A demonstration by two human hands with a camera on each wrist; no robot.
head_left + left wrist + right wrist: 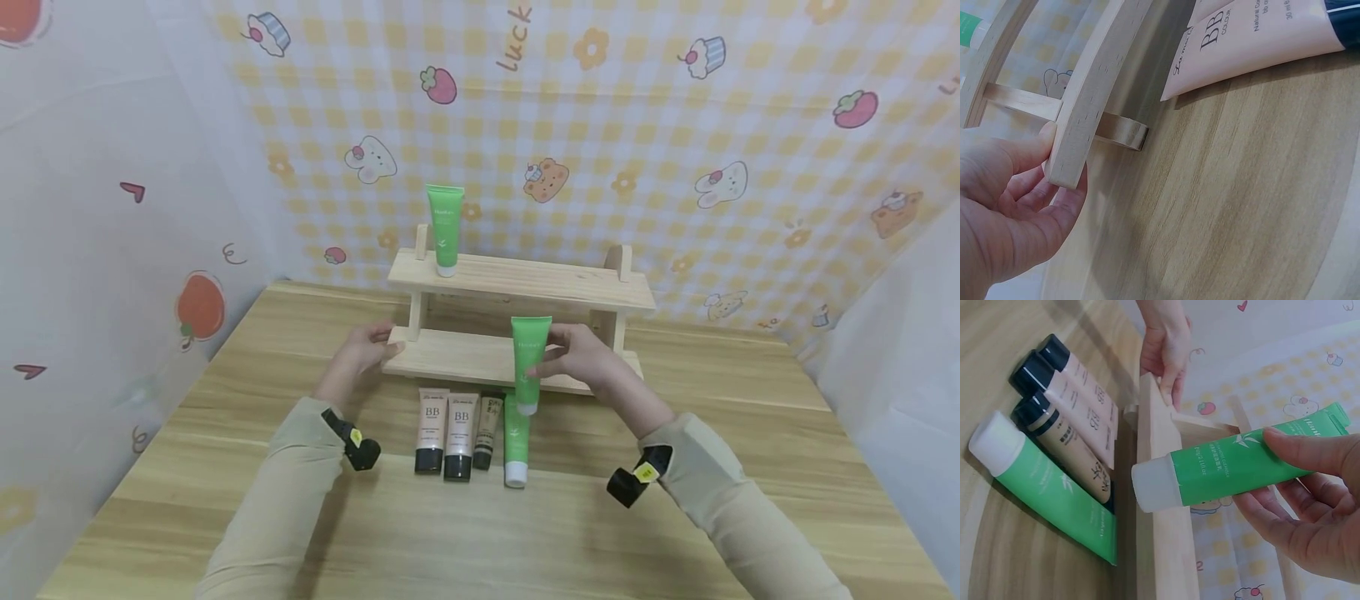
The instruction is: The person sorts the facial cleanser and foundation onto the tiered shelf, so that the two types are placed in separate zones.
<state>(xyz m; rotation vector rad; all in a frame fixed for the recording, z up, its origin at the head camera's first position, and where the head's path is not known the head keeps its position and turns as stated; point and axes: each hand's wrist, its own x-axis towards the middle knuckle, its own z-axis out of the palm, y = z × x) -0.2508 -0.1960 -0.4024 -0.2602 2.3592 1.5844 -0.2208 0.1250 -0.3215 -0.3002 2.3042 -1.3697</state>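
Note:
My right hand (577, 358) pinches a green cleanser tube (530, 354) with a white cap, cap downward, in front of the lower board of a small two-tier wooden shelf (465, 354). In the right wrist view the thumb lies across the front of that tube (1241, 464), fingers behind it. My left hand (365, 350) grips the left end of the lower board; the left wrist view shows the thumb on top and fingers beneath the board (1088, 94). Another green tube (446, 229) stands cap down at the left of the upper board.
Before the shelf lie two pink BB cream tubes (431, 429), a beige tube with a black cap (487, 429) and another green tube (517, 442), caps toward me. A patterned cloth (480, 125) hangs behind the shelf. The wooden table (712, 400) extends to both sides.

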